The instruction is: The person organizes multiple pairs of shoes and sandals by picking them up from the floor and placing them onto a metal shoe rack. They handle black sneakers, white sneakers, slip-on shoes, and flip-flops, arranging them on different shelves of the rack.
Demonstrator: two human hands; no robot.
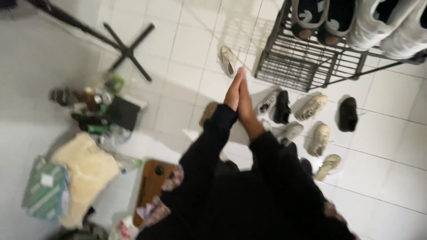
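Long black sleeves are worn down to both wrists. A black garment is seen below, trimmed in patterned fabric.

Scattered shoes (311,106) lie beside a black wire rack (293,62).

Probably a home entryway: white tiled floor (187,49), metal shoe rack (307,62), scattered shoes (311,106)

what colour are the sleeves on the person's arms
Black sleeves, seen in the head view; both hands are pressed together.
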